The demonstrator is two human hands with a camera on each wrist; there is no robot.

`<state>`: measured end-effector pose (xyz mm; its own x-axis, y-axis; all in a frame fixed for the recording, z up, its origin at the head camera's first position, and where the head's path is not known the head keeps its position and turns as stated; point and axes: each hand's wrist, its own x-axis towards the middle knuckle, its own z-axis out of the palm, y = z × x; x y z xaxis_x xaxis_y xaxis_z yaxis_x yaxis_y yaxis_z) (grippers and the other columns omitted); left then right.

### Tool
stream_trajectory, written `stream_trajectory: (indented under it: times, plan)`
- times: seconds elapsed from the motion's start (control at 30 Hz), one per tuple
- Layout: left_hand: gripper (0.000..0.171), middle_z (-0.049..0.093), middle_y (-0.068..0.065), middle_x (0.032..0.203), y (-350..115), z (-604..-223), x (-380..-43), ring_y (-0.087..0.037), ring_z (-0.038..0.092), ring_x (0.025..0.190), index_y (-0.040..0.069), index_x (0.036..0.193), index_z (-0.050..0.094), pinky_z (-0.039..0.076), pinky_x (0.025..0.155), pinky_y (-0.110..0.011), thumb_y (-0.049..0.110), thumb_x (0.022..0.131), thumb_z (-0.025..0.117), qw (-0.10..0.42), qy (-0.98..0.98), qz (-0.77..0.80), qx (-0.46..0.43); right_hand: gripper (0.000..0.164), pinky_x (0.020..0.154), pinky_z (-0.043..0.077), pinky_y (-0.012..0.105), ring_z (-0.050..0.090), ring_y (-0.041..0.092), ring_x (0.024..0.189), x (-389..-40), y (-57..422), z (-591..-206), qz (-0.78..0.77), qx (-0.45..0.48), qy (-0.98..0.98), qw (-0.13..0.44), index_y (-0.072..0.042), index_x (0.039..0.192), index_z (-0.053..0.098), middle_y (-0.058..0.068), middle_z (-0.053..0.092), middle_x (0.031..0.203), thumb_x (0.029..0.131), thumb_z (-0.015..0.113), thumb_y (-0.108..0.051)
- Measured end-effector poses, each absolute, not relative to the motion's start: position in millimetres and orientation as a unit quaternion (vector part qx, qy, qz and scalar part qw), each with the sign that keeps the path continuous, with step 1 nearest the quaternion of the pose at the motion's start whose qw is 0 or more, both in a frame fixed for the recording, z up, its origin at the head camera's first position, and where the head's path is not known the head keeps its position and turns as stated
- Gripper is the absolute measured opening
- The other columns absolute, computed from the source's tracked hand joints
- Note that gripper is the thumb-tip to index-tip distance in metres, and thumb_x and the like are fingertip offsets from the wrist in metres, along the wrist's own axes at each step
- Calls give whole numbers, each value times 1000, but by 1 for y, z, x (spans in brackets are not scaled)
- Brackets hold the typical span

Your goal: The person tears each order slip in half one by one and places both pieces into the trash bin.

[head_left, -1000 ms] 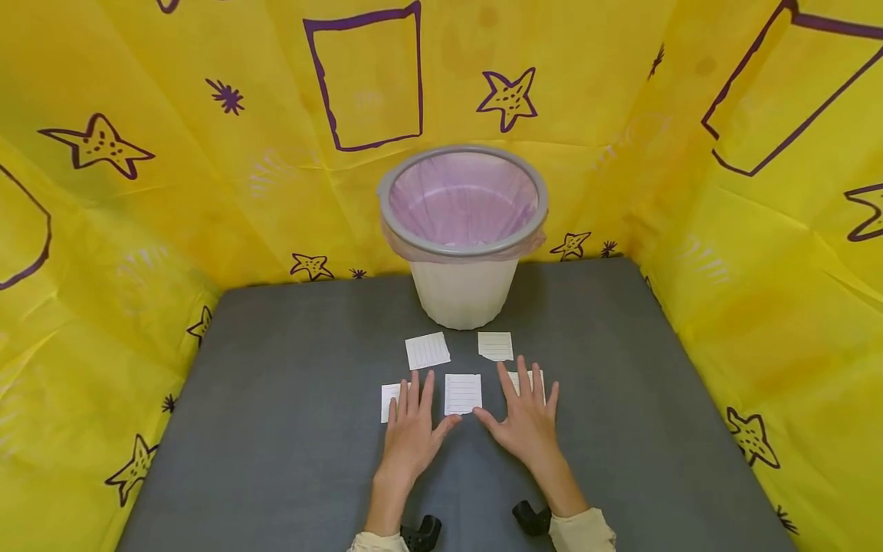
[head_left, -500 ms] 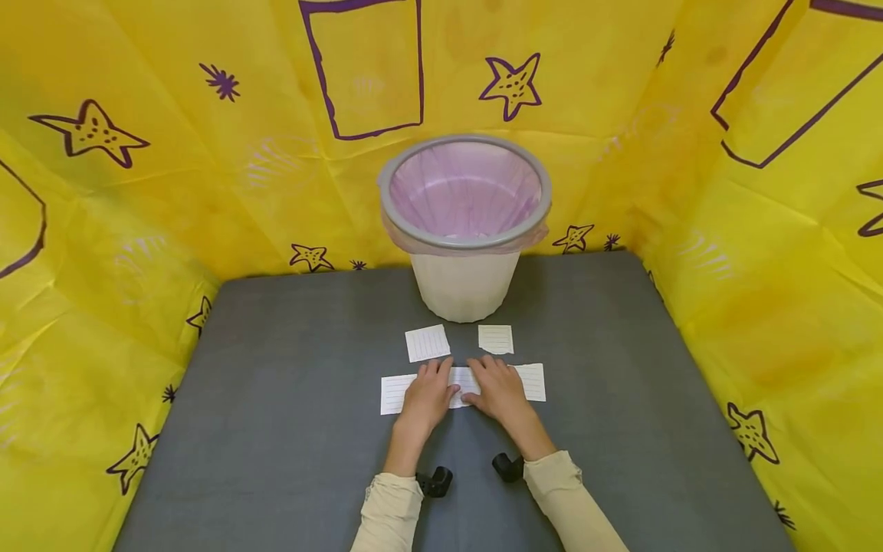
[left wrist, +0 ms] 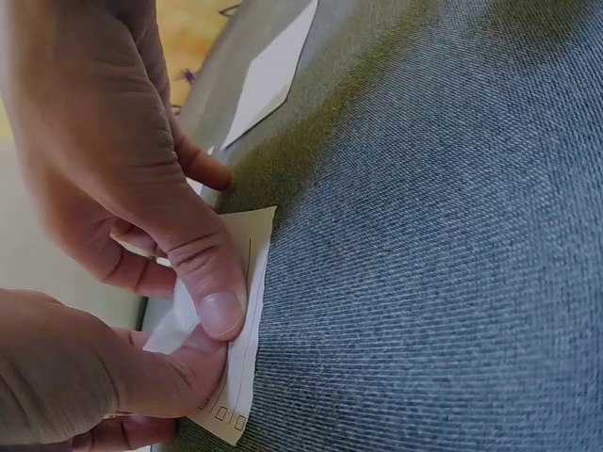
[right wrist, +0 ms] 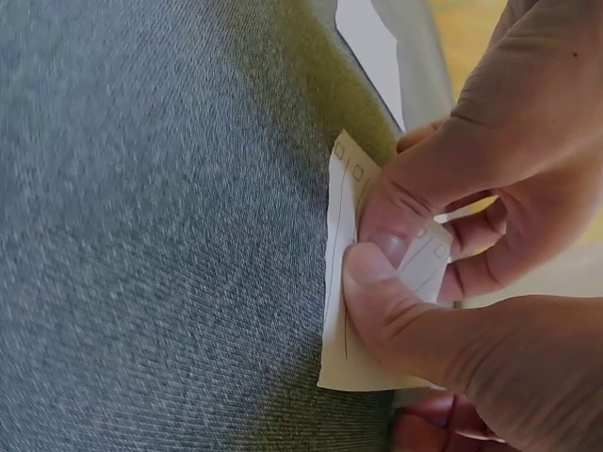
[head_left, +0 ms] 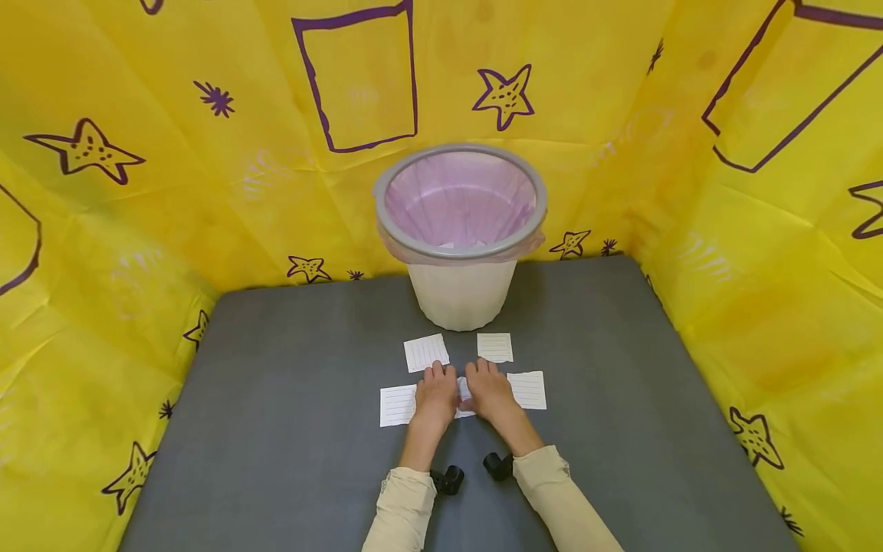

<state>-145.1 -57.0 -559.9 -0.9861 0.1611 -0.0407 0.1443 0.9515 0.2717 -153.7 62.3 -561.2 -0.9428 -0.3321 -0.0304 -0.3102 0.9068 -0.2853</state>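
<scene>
I watched a grey, ribbed-weave counter (head_left: 297, 460) bearing a round, pale bin (head_left: 462, 295) with a crinkled pink liner (head_left: 464, 195). In front of it, the left hand (head_left: 437, 395) and right hand (head_left: 490, 392) had their fingers curled close, pinching one thin, ruled paper square (right wrist: 361, 369) between two flat slips (head_left: 398, 405); it looked folded, though fingers hid much.

- Left hand (head_left: 436, 392) and right hand (head_left: 491, 391), spread flat a second ago, have drawn together at the lower centre of the frame; both now pinch the middle lined paper slip (right wrist: 345, 221) — thumbs and fingers curled on it.
- Left lined slip (head_left: 397, 406) and right lined slip (head_left: 527, 391) show more fully, uncovered by the fingers.
- Cream sleeves (head_left: 566, 498) reach further up from the bottom edge.
</scene>
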Motion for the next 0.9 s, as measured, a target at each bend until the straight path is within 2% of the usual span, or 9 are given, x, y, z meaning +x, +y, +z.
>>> stream_trajectory:
  times: [0.1,0.2,0.33,0.47,0.57,0.7,0.9]
  plan:
    - [35,51,-14,98,-59,-560,-144,-32,51,92,4,95,57,47,70,-43,11,72,82,16,987,135,83,59,72,51,47,56,35,91,-156,63,-560,-154,-167,973,31,-1,100,52,16,54,97,64,90,-30]
    - [30,56,-11,92,-64,-560,-140,-30,56,87,6,91,58,48,67,-39,13,74,81,-7,983,160,94,53,66,50,45,59,34,83,-158,66,-557,-195,-176,965,31,-4,96,50,14,56,90,67,89,-25]
    - [18,63,-5,78,-75,-555,-133,-24,61,72,11,84,60,44,57,-34,14,79,77,-38,968,230,94,27,62,48,40,62,28,75,-160,73,-547,-259,-213,942,21,-8,91,54,9,63,83,80,78,-15]
    - [10,67,-1,82,-86,-535,-133,-22,64,75,13,89,62,47,60,-35,18,86,71,-77,958,247,122,5,65,47,34,60,19,74,-164,78,-526,-282,-252,925,-23,-10,88,62,3,64,82,90,66,-12]
    - [8,69,1,85,-88,-515,-137,-20,66,77,13,91,65,51,64,-35,21,91,66,-125,952,228,158,6,67,48,31,59,15,73,-165,81,-508,-294,-272,914,-61,-10,87,65,1,64,81,92,63,-12]
    - [7,70,2,83,-89,-493,-144,-17,67,76,13,89,68,53,66,-32,19,91,65,-195,940,209,184,8,67,49,28,58,13,72,-166,82,-487,-312,-294,898,-104,-9,88,65,0,64,81,95,60,-11]
    - [7,69,2,83,-87,-476,-140,-17,65,75,14,91,69,53,63,-31,20,92,64,-233,930,212,191,10,61,43,21,50,8,66,-163,81,-477,-378,-292,869,-128,-8,88,63,1,61,77,96,58,-9]
